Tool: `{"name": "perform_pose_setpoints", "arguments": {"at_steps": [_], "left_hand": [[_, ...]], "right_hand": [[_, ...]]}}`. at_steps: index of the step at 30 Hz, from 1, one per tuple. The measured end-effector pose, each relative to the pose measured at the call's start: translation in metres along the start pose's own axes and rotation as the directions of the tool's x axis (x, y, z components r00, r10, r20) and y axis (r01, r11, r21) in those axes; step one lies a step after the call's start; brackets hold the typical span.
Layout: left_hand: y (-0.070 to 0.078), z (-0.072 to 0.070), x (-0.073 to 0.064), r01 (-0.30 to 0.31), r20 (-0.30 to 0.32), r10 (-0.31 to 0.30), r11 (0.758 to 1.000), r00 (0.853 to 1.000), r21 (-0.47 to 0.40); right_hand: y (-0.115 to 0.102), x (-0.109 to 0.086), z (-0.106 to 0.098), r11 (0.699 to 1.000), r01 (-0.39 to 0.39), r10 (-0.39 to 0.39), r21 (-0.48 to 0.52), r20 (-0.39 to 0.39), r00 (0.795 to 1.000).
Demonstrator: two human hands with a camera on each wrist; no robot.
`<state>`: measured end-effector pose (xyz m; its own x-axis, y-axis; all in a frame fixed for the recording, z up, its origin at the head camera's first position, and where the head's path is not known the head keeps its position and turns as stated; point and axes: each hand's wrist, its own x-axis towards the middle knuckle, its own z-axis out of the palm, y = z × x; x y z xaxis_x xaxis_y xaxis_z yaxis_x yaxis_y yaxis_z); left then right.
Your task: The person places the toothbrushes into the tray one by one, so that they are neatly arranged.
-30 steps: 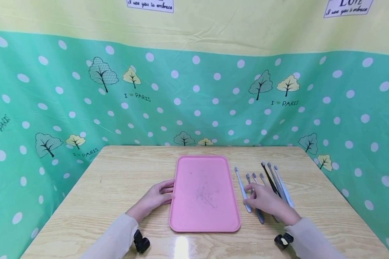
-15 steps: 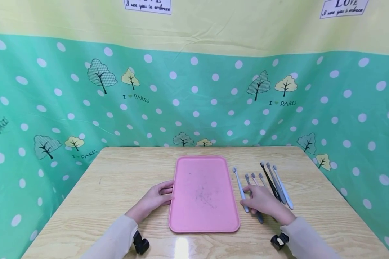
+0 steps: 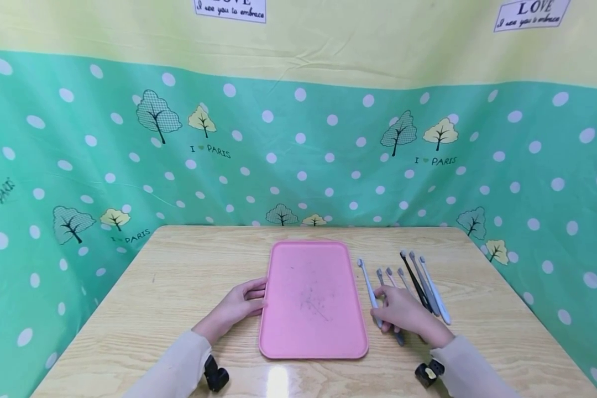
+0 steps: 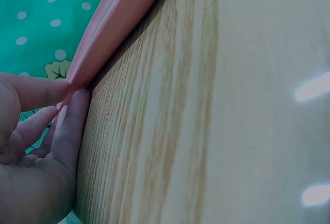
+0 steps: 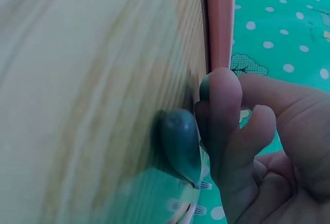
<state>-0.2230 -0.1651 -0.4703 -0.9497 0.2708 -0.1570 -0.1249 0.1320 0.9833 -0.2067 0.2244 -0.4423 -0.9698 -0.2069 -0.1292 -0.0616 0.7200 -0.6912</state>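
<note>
A pink tray (image 3: pixel 313 301) lies on the wooden table. At its left edge rests my left hand (image 3: pixel 236 307), its fairly straight fingers touching the rim; in the left wrist view the fingertips (image 4: pixel 77 105) meet the tray's side. My right hand (image 3: pixel 410 312) pinches the lower handle of a light blue toothbrush (image 3: pixel 367 279), which lies just right of the tray. In the right wrist view only the rounded end of that handle (image 5: pixel 204 88) shows beside the fingers. Partly under the right hand lies a dark grey toothbrush (image 3: pixel 400 337), its rounded handle end close to the fingers.
A pink toothbrush (image 3: pixel 390 276) and a grey one (image 3: pixel 403 277) run under the right hand. Further right lie a black toothbrush (image 3: pixel 414 279), another grey one (image 3: pixel 425 282) and a second light blue one (image 3: pixel 435 293). A dotted green curtain (image 3: pixel 298 155) hangs behind the table.
The right hand has shifted slightly left and its thumb has closed in on the light blue toothbrush's handle. The left hand has stayed at the tray's edge.
</note>
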Motion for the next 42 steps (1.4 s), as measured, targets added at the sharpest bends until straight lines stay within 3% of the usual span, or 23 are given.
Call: {"name": "perform_pose_setpoints", "arguments": {"at_steps": [14, 24, 42], "left_hand": [[-0.001, 0.001, 0.001, 0.001, 0.005, -0.001, 1.000, 1.000, -0.010], [-0.002, 0.000, 0.001, -0.005, 0.001, 0.005, 1.000, 1.000, -0.006], [0.002, 0.001, -0.002, -0.007, 0.010, 0.007, 1.000, 1.000, -0.009]], "right_hand": [[-0.005, 0.005, -0.003, 0.994, 0.065, -0.065, 0.090, 0.002, 0.998], [-0.018, 0.011, 0.005, 0.961, 0.117, -0.148, 0.252, 0.111, 0.983], [-0.047, 0.025, 0.034, 0.927, 0.136, -0.226, 0.351, 0.232, 0.946]]}}
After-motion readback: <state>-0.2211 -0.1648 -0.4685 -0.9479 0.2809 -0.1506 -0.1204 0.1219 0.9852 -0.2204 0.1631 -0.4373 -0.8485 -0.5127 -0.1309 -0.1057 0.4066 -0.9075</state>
